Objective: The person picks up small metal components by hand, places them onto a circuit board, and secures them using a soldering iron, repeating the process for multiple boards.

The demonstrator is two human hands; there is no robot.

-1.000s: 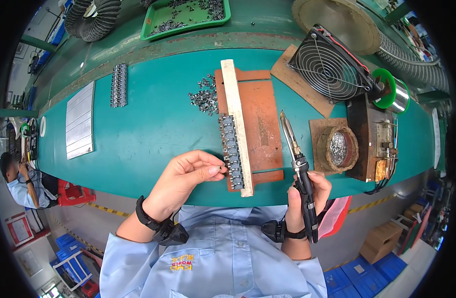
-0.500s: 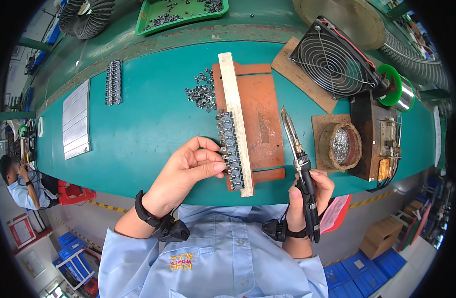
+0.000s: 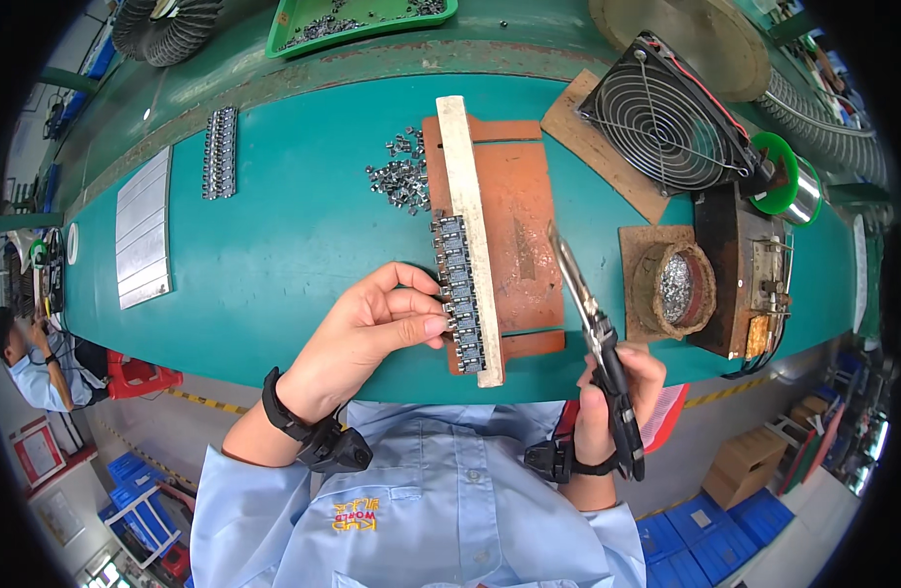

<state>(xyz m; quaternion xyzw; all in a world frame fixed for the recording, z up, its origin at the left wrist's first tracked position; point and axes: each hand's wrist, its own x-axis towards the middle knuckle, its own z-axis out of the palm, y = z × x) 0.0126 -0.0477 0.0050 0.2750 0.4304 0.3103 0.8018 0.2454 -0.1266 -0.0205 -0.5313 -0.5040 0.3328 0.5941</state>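
Note:
My left hand is closed in a pinch at the left edge of a row of black electronic components with metal legs. Whatever lies between its fingertips is too small to make out. The row runs along a white bar on a reddish-brown board. My right hand grips a soldering iron with a dark handle, its tip pointing up and left over the board's right side, apart from the components. Small metal parts lie in a loose pile left of the bar's upper half.
A fan, a round pot of solder, a dark box and a green solder spool stand at the right. Leftward lie another component strip and a pale metal sheet. A green tray is behind.
The soldering iron has tilted further left, its tip lower and closer to the board's right edge. My left hand stays at the component row. The view has shifted slightly.

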